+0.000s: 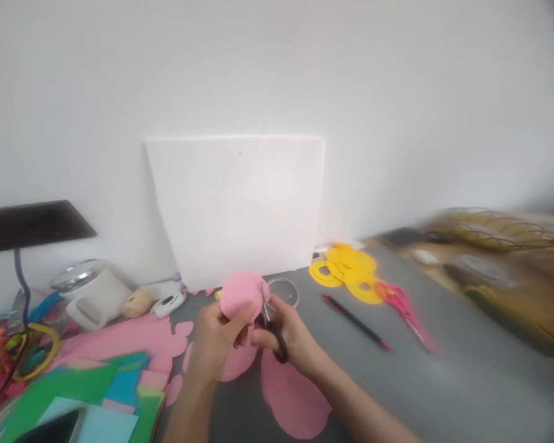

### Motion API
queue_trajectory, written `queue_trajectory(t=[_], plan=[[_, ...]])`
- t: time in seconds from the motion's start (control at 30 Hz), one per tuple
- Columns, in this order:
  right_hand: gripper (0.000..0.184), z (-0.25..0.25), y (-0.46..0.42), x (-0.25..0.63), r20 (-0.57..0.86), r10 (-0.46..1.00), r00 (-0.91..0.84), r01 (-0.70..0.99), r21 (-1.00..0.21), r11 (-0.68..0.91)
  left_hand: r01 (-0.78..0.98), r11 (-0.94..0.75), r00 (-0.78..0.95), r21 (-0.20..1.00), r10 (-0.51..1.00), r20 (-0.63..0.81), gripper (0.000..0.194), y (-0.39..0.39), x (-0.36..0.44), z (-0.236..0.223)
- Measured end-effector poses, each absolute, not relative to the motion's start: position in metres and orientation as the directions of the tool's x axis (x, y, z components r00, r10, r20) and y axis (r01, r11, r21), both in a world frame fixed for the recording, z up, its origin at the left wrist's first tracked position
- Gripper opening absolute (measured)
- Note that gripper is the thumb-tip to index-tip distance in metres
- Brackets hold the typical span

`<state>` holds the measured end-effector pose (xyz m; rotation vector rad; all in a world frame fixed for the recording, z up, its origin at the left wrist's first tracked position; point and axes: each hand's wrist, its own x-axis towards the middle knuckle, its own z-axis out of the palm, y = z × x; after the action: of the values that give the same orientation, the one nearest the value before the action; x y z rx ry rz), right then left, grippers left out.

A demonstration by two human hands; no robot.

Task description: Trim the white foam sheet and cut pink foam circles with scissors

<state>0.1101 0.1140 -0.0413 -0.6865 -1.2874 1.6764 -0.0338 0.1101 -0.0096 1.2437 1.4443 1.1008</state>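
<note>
My left hand (219, 335) pinches a rounded piece of pink paper (240, 296) between thumb and fingers, held above the table. Black-handled scissors (277, 340) are gripped in my right hand (289, 335), their blades at the right edge of that paper. Below my hands lie more pink paper pieces: a large rounded cutout (298, 400) on the right and another pink cutout (240, 363) partly hidden by my left hand. A clear round ring (284, 290) rests just behind my right hand.
Yellow paper rings (351, 271), pink scissors (406, 314) and a black-and-red pencil (357, 323) lie to the right. Coloured paper sheets (69, 394), pink scraps (133, 338) and a white mug (92, 298) crowd the left. A white board (240, 203) leans against the wall.
</note>
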Motion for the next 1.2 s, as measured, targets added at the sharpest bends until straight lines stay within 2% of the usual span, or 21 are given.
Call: queue_trajectory(t=[0.2, 0.53, 0.7, 1.2], plan=[[0.062, -0.0416, 0.1162, 0.1134, 0.118, 0.892, -0.436, -0.354, -0.934, -0.050, 0.286, 0.087, -0.069, 0.954, 0.995, -0.070, 0.037, 0.1071, -0.0354, -0.0020], [0.062, -0.0375, 0.1156, 0.1148, 0.103, 0.893, -0.437, -0.305, -0.951, -0.040, 0.282, 0.065, -0.061, 0.957, 0.997, -0.050, 0.036, 0.1081, -0.0374, -0.0067], [0.055, -0.0352, 0.1148, 0.1150, 0.117, 0.884, -0.454, -0.338, -0.940, -0.049, 0.257, 0.062, -0.064, 0.964, 0.997, -0.047, 0.035, 0.1081, -0.0380, -0.0065], [0.051, -0.0324, 0.1126, 0.1151, 0.070, 0.889, -0.453, -0.319, -0.944, -0.088, 0.216, 0.056, -0.084, 0.975, 0.996, -0.039, 0.031, 0.1080, -0.0393, -0.0045]])
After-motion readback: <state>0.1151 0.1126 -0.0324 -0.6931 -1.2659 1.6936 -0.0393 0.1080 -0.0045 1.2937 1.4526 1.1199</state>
